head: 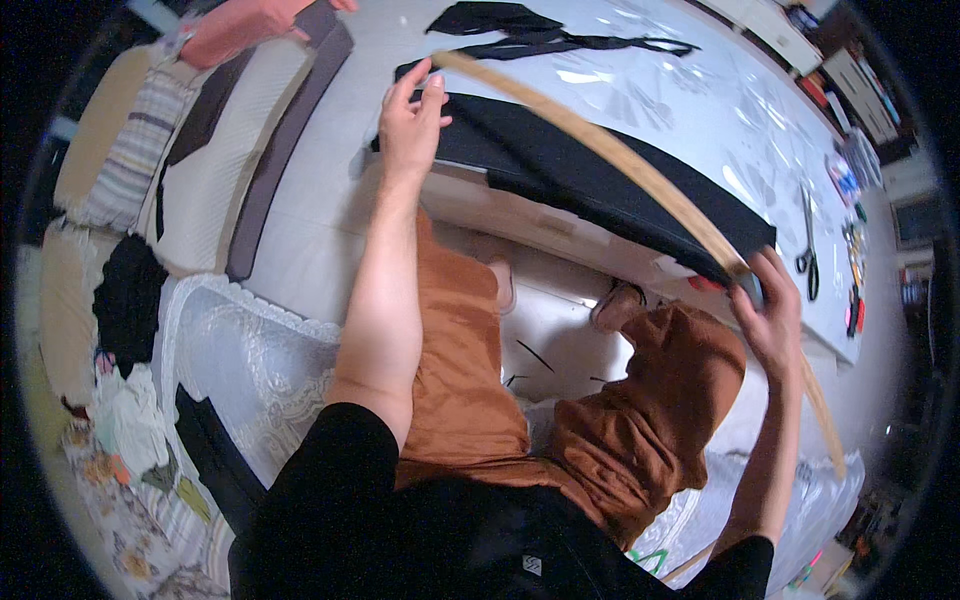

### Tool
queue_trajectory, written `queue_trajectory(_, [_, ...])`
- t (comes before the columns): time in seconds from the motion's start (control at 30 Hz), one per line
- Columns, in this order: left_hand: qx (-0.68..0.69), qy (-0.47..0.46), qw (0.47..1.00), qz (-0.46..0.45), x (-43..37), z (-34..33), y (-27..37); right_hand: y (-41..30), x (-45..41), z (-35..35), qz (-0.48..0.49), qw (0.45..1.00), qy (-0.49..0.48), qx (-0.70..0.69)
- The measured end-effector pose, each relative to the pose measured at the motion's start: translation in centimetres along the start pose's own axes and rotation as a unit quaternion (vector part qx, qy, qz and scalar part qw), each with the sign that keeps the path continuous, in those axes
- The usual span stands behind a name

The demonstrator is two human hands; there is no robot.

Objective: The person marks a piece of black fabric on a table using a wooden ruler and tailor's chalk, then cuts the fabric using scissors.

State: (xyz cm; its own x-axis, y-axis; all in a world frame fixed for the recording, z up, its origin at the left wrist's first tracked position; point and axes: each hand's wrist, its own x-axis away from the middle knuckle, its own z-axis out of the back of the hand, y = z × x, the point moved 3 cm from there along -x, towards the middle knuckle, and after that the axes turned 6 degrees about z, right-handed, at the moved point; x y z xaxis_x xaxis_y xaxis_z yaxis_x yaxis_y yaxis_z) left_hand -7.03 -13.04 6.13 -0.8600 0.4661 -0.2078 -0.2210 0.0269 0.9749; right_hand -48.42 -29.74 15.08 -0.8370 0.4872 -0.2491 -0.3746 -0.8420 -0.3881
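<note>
A long wooden ruler-like strip [600, 142] slants across the head view above black fabric [517, 142] lying along the near edge of the table. My right hand [772, 307] grips the strip at the right, and its lower end shows past my forearm. Something small and grey-blue by those fingers is too blurred to name. At the upper left, my left hand [416, 112] has its fingers apart beside the strip's far end. Its index fingertip is right by that end; I cannot tell whether they touch. Scissors with black handles [808, 262] lie right of the fabric.
Black garment pieces [517, 34] lie farther back on the table's clear plastic cover [622, 90]. Small tools [855, 300] line the right edge. A sofa [225, 142] with cushions and clothes stands at left. Black scraps [535, 355] are on the floor between my feet.
</note>
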Motion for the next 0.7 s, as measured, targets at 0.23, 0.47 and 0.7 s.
queue_trajectory(0.23, [0.123,0.171,0.964,0.164,-2.0,3.9,-4.1,0.6,-10.4,-8.7,0.109,0.988,-0.091,-0.063])
queue_trajectory(0.47, [0.122,0.233,0.932,0.249,-2.7,9.1,-7.4,1.4,-12.1,-11.9,0.096,0.983,-0.112,-0.111])
queue_trajectory(0.7, [0.142,0.289,0.896,0.306,-2.3,9.6,-8.5,1.7,-11.7,-12.1,0.088,0.988,-0.085,-0.094])
